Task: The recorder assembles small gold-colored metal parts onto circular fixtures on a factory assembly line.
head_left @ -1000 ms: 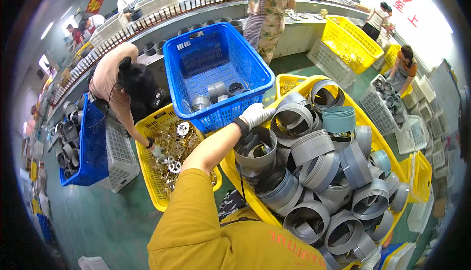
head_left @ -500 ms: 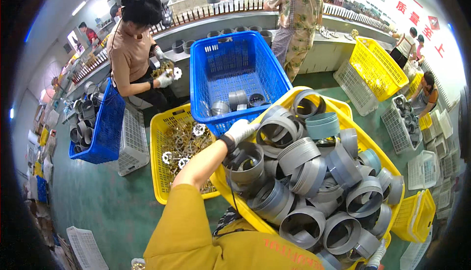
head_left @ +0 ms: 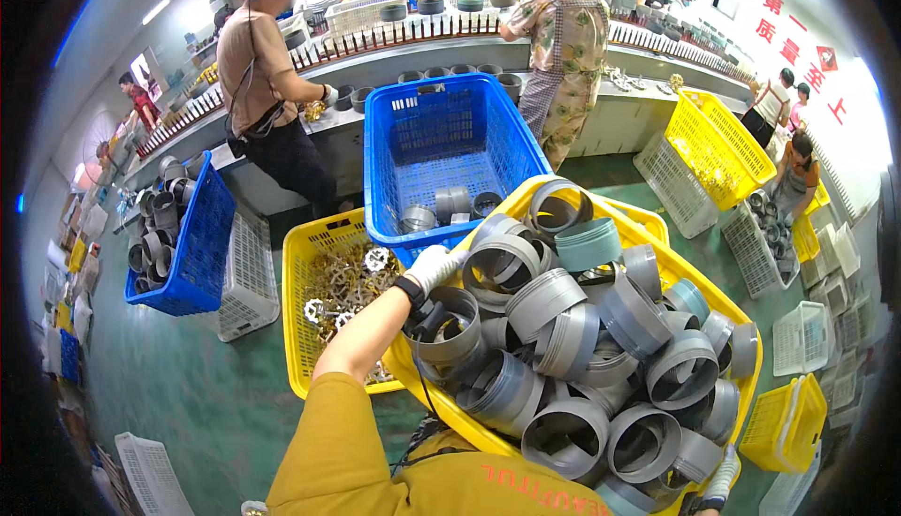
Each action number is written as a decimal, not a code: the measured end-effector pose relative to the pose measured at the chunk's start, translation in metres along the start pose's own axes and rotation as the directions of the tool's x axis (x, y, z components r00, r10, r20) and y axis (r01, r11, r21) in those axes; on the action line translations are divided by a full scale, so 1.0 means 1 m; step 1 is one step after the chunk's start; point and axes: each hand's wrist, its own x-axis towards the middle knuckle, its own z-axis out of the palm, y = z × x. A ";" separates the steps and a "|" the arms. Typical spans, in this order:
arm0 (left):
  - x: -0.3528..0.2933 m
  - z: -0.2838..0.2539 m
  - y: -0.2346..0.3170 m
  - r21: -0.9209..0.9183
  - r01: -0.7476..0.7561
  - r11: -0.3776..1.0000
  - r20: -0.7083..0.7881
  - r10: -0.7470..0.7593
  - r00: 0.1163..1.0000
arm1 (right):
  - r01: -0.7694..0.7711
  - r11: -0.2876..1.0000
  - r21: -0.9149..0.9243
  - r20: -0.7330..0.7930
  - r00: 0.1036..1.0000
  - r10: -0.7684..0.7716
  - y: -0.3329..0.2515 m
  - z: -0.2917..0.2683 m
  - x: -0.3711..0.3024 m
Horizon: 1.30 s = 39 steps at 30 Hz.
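A large yellow crate point(head_left: 751, 394) heaped with grey plastic rings point(head_left: 563, 432) is tilted in front of me. My left hand point(head_left: 435, 269), in a white glove, is closed on its far left rim, beside a blue crate. My right hand point(head_left: 721, 483), also gloved and partly cut off by the lower edge, is closed on the near right rim. The blue crate point(head_left: 375, 155) stands just beyond, with a few grey rings point(head_left: 452, 203) at its bottom. The yellow crate's far corner overlaps the blue crate's near right edge.
Left of me, a yellow crate point(head_left: 293, 347) holds metal handwheel-like parts. A tilted blue crate point(head_left: 202, 272) of grey rings rests on a white crate point(head_left: 246, 300). Co-workers stand along a long bench point(head_left: 601, 117). Yellow and white crates point(head_left: 723, 155) stand at right.
The co-worker at left has straightened up and turned to the bench, reaching over it with metal parts. The heaped yellow crate and my hands have shifted slightly left and down in view.
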 end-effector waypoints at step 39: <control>0.085 0.034 0.072 0.102 -0.226 0.969 0.253 0.194 0.948 | 0.153 0.926 -0.344 -0.249 0.937 -0.247 0.096 -0.016 -0.070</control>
